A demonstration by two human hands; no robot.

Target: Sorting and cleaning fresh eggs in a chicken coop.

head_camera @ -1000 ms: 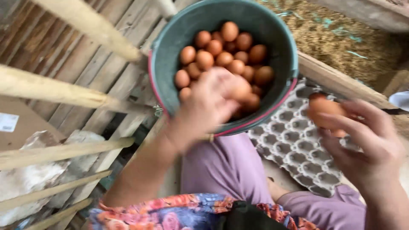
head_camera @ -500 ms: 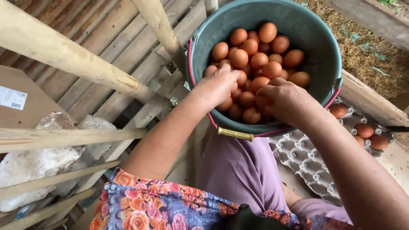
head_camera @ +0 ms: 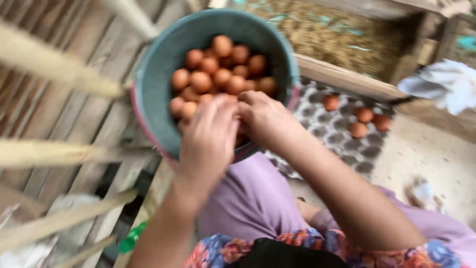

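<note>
Head view: both hands now down in teal bucket [head_camera: 158, 99] of brown eggs [head_camera: 218, 74]. Left hand [head_camera: 208, 144] and right hand [head_camera: 265, 116] curled together over eggs; grip hidden. Egg tray [head_camera: 347, 144] holds four, up from earlier.

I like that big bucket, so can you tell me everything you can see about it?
The bucket is round and teal-green, seemingly plastic, with a pinkish rim along its near edge. It stands upright in front of the person's purple-clad lap, beside a grey egg tray. Brown eggs are piled inside. The left hand and right hand both reach in among them.
</note>
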